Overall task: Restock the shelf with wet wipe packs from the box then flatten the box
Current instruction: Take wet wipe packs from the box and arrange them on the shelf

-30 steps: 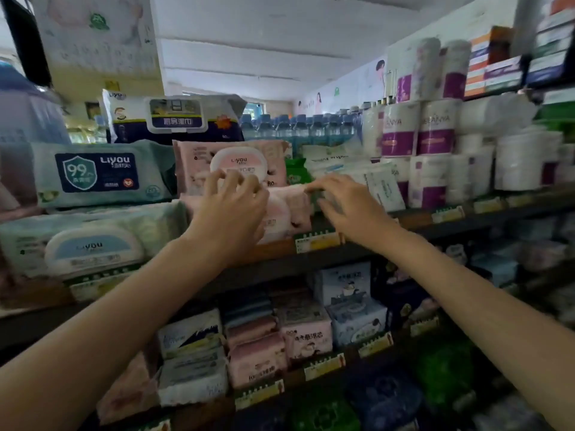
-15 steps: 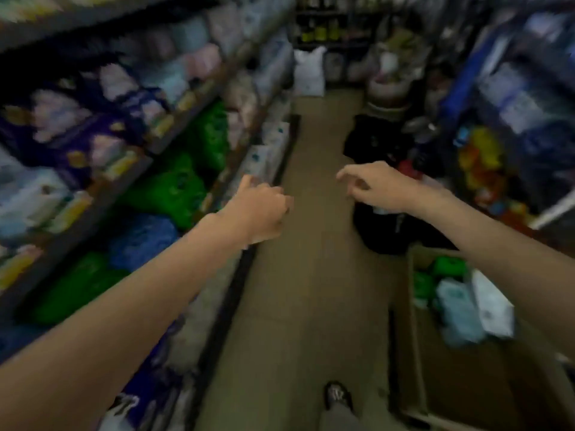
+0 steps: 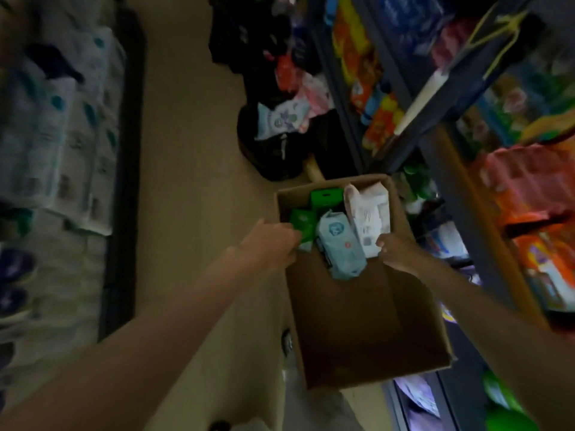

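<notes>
Box: the cardboard box stands open on the floor of the aisle, upright and not flattened.
Packs left: a few wet wipe packs lie at the far end of the box: a light blue pack, a white pack, a green pack and a green carton behind it. The near half of the box is bare cardboard.
Left hand: the left hand reaches over the box's left wall, fingers curled at the green pack; it seems to be gripping it, though the blur leaves that uncertain.
Right hand: the right hand is inside the box, fingers bent at the lower edge of the white pack; whether it has closed on the pack I cannot tell.
Shelf: stocked shelves run down the left side, more goods on racks to the right.
Progress: judging by the mostly emptied box, restocking looks well along. Left: shelving the last packs, then flattening the box.
</notes>
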A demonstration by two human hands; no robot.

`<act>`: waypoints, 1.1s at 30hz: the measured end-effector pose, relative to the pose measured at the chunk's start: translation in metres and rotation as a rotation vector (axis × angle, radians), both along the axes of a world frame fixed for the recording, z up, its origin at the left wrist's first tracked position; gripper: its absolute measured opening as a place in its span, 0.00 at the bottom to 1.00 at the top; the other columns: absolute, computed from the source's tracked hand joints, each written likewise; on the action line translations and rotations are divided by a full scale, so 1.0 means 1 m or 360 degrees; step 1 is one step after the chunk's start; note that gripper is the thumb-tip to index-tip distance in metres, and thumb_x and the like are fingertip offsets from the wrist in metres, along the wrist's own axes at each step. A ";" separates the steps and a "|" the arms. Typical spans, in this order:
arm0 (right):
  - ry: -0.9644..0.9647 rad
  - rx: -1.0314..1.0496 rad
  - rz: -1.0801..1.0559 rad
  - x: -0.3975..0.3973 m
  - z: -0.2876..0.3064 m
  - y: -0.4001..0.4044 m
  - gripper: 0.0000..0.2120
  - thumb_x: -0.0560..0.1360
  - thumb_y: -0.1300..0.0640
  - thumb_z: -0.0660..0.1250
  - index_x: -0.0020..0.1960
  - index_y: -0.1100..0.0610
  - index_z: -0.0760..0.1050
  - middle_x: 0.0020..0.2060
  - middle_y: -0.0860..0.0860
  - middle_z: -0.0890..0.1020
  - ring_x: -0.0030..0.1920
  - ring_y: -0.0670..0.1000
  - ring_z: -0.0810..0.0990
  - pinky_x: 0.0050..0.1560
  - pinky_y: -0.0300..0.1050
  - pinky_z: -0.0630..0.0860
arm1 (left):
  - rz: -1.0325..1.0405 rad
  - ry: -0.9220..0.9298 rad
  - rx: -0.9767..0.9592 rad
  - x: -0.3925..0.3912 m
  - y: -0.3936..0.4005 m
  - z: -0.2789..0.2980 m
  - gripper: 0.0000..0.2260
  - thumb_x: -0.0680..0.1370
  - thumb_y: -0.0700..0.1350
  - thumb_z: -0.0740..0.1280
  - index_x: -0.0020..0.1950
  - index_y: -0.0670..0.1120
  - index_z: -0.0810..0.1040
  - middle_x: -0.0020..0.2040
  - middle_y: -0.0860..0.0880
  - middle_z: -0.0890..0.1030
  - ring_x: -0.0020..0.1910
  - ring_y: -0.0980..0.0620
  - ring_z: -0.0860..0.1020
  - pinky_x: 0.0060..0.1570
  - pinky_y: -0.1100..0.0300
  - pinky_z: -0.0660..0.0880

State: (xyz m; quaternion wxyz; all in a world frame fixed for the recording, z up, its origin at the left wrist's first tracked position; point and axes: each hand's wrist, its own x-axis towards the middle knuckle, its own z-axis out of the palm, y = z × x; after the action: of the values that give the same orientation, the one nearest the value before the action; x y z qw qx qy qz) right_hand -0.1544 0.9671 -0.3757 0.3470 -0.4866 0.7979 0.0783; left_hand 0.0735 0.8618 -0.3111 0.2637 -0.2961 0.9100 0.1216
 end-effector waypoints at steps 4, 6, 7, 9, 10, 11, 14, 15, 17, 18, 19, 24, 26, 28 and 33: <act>-0.0004 -0.0029 0.0217 0.004 -0.073 0.012 0.18 0.79 0.64 0.53 0.69 0.60 0.65 0.63 0.58 0.72 0.60 0.57 0.73 0.57 0.48 0.73 | 0.0002 -0.0006 0.0200 -0.022 0.006 -0.045 0.14 0.79 0.44 0.57 0.63 0.45 0.72 0.62 0.45 0.74 0.60 0.45 0.75 0.60 0.51 0.71; 0.0086 0.0050 0.0310 0.012 -0.105 0.012 0.15 0.79 0.62 0.54 0.65 0.62 0.69 0.61 0.60 0.74 0.59 0.59 0.75 0.57 0.49 0.73 | 0.0048 0.0024 0.0268 -0.025 0.006 -0.061 0.13 0.79 0.43 0.57 0.62 0.44 0.73 0.61 0.44 0.74 0.58 0.44 0.76 0.58 0.51 0.72; 0.0121 0.0071 0.0331 0.018 -0.119 0.012 0.15 0.80 0.61 0.54 0.64 0.62 0.69 0.61 0.60 0.75 0.59 0.59 0.75 0.58 0.50 0.73 | 0.0076 0.0043 0.0288 -0.025 0.007 -0.070 0.13 0.79 0.43 0.57 0.61 0.44 0.73 0.61 0.44 0.74 0.57 0.44 0.76 0.58 0.51 0.72; 0.0189 0.0119 0.0296 0.032 -0.141 0.012 0.15 0.79 0.61 0.57 0.65 0.62 0.68 0.60 0.60 0.76 0.58 0.58 0.77 0.55 0.49 0.74 | 0.0114 0.0078 0.0302 -0.023 0.008 -0.088 0.13 0.79 0.43 0.56 0.61 0.43 0.73 0.60 0.45 0.75 0.57 0.45 0.76 0.56 0.54 0.71; 0.0286 0.0016 0.0332 0.036 -0.149 0.012 0.14 0.77 0.63 0.62 0.61 0.64 0.71 0.56 0.61 0.79 0.54 0.58 0.79 0.50 0.48 0.77 | 0.0120 0.0102 0.0303 -0.021 0.009 -0.097 0.13 0.80 0.43 0.55 0.61 0.43 0.73 0.60 0.45 0.75 0.56 0.45 0.76 0.55 0.55 0.70; 0.0343 -0.0109 0.0383 0.039 -0.156 0.012 0.13 0.71 0.64 0.70 0.54 0.65 0.75 0.47 0.62 0.82 0.45 0.58 0.82 0.41 0.47 0.79 | 0.0124 0.0125 0.0299 -0.018 0.009 -0.105 0.13 0.80 0.43 0.55 0.61 0.43 0.73 0.60 0.46 0.75 0.56 0.46 0.76 0.54 0.56 0.69; 0.0418 -0.0308 0.0520 0.037 -0.175 0.017 0.18 0.46 0.66 0.82 0.32 0.64 0.79 0.25 0.59 0.80 0.25 0.56 0.79 0.25 0.43 0.76 | 0.0210 0.0221 0.0306 -0.008 0.012 -0.120 0.13 0.79 0.43 0.56 0.61 0.44 0.74 0.58 0.46 0.76 0.55 0.47 0.77 0.53 0.57 0.69; 0.0413 -0.0311 0.0563 0.035 -0.179 0.019 0.18 0.45 0.65 0.82 0.31 0.63 0.79 0.24 0.59 0.80 0.25 0.56 0.79 0.26 0.43 0.76 | 0.0239 0.0266 0.0305 -0.005 0.013 -0.122 0.12 0.79 0.42 0.56 0.60 0.44 0.74 0.57 0.46 0.77 0.54 0.47 0.77 0.53 0.57 0.70; 0.0428 -0.0335 0.0684 0.036 -0.177 0.025 0.18 0.44 0.64 0.83 0.30 0.63 0.79 0.25 0.58 0.80 0.26 0.56 0.79 0.27 0.43 0.77 | 0.0250 0.0342 0.0304 0.001 0.018 -0.125 0.12 0.79 0.42 0.57 0.59 0.44 0.75 0.56 0.47 0.78 0.51 0.47 0.78 0.51 0.56 0.72; 0.0392 -0.0357 0.0733 0.038 -0.174 0.025 0.18 0.43 0.64 0.83 0.29 0.62 0.79 0.24 0.57 0.79 0.25 0.55 0.79 0.27 0.43 0.77 | 0.0240 0.0378 0.0294 0.003 0.021 -0.125 0.12 0.79 0.42 0.57 0.59 0.44 0.75 0.55 0.47 0.78 0.51 0.47 0.78 0.50 0.56 0.72; 0.0353 -0.0387 0.0763 0.039 -0.171 0.023 0.18 0.43 0.65 0.83 0.28 0.62 0.79 0.23 0.56 0.79 0.23 0.55 0.78 0.25 0.42 0.75 | 0.0227 0.0407 0.0286 0.004 0.023 -0.125 0.12 0.79 0.42 0.57 0.59 0.44 0.75 0.55 0.47 0.78 0.50 0.47 0.78 0.49 0.57 0.71; 0.0257 -0.0613 0.1006 0.040 -0.096 -0.030 0.15 0.52 0.77 0.74 0.37 0.68 0.78 0.32 0.64 0.79 0.32 0.60 0.80 0.30 0.47 0.76 | 0.0247 0.0426 0.0190 0.017 0.025 -0.101 0.13 0.79 0.41 0.55 0.62 0.43 0.73 0.59 0.46 0.77 0.55 0.46 0.77 0.51 0.59 0.69; 0.0286 -0.0671 0.1236 0.037 -0.049 -0.058 0.14 0.59 0.78 0.70 0.43 0.67 0.78 0.38 0.63 0.80 0.39 0.61 0.81 0.32 0.49 0.76 | 0.0299 0.0452 0.0183 0.031 0.024 -0.086 0.17 0.78 0.44 0.52 0.63 0.42 0.72 0.60 0.44 0.76 0.55 0.44 0.77 0.52 0.56 0.70; 0.0376 -0.0584 0.1437 0.045 0.002 -0.073 0.10 0.70 0.71 0.63 0.49 0.64 0.76 0.46 0.59 0.79 0.48 0.58 0.79 0.43 0.50 0.76 | 0.0378 0.0537 0.0134 0.051 0.021 -0.067 0.22 0.77 0.48 0.52 0.69 0.42 0.66 0.63 0.42 0.73 0.58 0.43 0.76 0.55 0.52 0.73; 0.0354 -0.1404 0.1970 0.118 0.146 -0.081 0.05 0.63 0.66 0.63 0.36 0.57 0.74 0.31 0.51 0.77 0.33 0.52 0.76 0.28 0.42 0.73 | 0.0601 0.0722 -0.0257 0.121 0.024 0.000 0.48 0.71 0.51 0.70 0.75 0.48 0.35 0.77 0.50 0.49 0.75 0.50 0.53 0.72 0.52 0.58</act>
State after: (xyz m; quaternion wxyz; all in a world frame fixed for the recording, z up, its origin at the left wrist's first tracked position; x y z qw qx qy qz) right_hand -0.0359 0.8860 -0.2301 -0.0688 -0.9273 0.3675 -0.0189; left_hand 0.1946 0.8855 -0.3111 0.0020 -0.4452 0.8812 0.1587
